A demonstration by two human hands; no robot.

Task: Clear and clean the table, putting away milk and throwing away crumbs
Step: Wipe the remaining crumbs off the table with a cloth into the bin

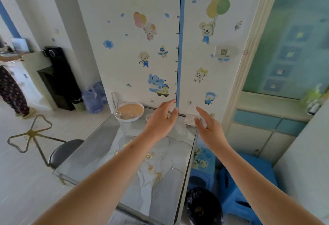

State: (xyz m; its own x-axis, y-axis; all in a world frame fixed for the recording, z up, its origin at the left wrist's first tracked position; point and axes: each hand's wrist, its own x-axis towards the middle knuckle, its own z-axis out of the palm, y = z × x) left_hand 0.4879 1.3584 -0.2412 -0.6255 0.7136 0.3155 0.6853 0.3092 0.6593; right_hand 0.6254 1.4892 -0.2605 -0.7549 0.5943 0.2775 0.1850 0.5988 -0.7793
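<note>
A marble-patterned table [99, 146] stands against the stickered wall. At its far left sits a white bowl [129, 112] of beige liquid with a spoon in it. A small white cup [148, 117] shows just left of my left hand. Folded tissue [190, 120] lies at the far right corner. Yellow crumbs [150, 155] are scattered over the middle of the table. My left hand [161, 120] is stretched out over the far end with straight fingers, holding nothing. My right hand [208, 126] hovers beside the tissue, fingers straight, empty.
A bin lined with a dark bag [203, 207] stands right of the table's near corner. Blue plastic stools [243, 185] sit beside it. A dark round chair [64, 151] is at the table's left. Water jugs [92, 98] and a black dispenser [60, 77] stand by the wall. A person [10, 86] stands far left.
</note>
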